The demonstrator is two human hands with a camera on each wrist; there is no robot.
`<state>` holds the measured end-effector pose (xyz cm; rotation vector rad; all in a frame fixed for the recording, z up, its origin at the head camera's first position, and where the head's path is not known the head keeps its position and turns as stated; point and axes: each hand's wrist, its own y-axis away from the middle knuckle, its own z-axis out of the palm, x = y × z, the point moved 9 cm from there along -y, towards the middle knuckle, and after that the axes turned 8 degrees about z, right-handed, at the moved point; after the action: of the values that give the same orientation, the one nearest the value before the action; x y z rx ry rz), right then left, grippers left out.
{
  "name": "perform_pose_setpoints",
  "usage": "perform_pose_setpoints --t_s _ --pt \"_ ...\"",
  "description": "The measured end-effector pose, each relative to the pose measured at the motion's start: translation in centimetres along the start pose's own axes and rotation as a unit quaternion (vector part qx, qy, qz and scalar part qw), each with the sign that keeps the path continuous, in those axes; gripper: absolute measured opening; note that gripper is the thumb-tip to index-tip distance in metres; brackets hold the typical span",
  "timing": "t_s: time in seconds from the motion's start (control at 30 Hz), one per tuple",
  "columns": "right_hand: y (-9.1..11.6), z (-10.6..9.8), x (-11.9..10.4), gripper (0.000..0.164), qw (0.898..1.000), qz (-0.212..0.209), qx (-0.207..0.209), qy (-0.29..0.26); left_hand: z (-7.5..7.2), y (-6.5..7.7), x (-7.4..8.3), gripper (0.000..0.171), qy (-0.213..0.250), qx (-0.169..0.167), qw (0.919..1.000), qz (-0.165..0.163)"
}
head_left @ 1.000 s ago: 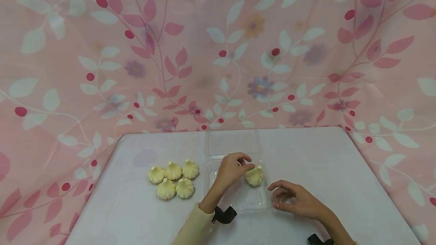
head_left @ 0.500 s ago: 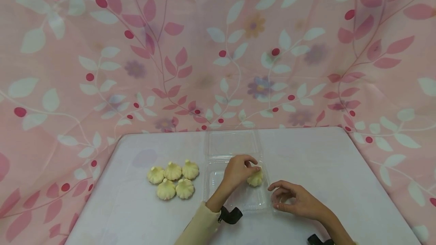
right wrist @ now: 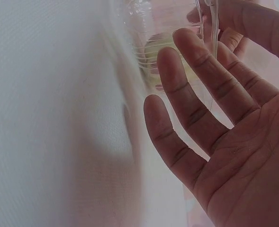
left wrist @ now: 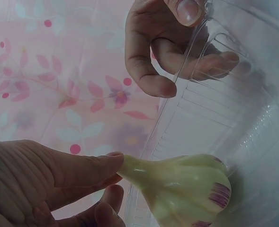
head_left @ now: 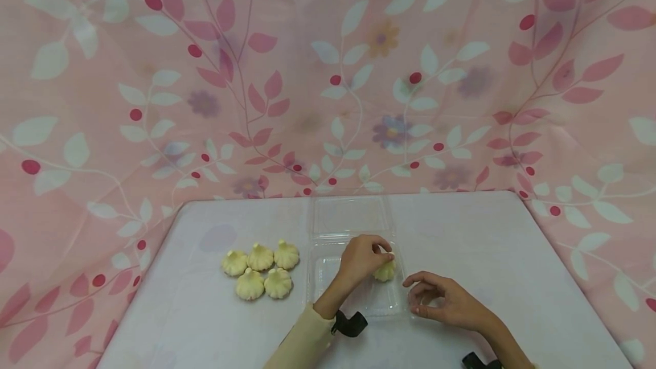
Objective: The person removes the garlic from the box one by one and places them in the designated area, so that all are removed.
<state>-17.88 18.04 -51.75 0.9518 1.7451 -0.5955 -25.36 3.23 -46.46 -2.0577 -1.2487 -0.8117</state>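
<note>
My left hand [head_left: 361, 258] pinches the stem of a pale yellow garlic bulb [head_left: 385, 271] between thumb and fingers. In the left wrist view the garlic bulb [left wrist: 182, 187] shows purple streaks near its base. It is inside the right side of a clear plastic clamshell container [head_left: 366, 303], whose lid lies back, away from me. My right hand [head_left: 446, 302] is just outside the container's right wall, fingers loosely bent and holding nothing. In the right wrist view the right hand [right wrist: 229, 127] has its fingers spread beside the clear wall; whether they touch it, I cannot tell.
Several more garlic bulbs [head_left: 261, 257] lie in two rows on the white table [head_left: 195, 312], left of the container. The container's open lid [head_left: 351, 215] reaches close to the table's far edge. Behind hangs a pink floral cloth [head_left: 307, 73].
My left hand has moved slightly right over the container and now pinches the garlic bulb's stem. The bulb has shifted very slightly right. My right hand has stayed in place.
</note>
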Motion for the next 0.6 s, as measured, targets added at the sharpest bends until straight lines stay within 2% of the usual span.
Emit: perform_pose_setpoints --t_s 0.27,0.6 --pt "-0.03 0.05 -0.38 0.041 1.000 -0.014 -0.001 0.004 0.01 0.14 -0.14 0.005 -0.015 -0.009 0.9998 -0.006" --pt "-0.02 0.11 -0.15 0.042 1.000 -0.007 -0.001 0.008 -0.07 0.44 0.43 0.005 -0.036 -0.010 0.9993 0.006"
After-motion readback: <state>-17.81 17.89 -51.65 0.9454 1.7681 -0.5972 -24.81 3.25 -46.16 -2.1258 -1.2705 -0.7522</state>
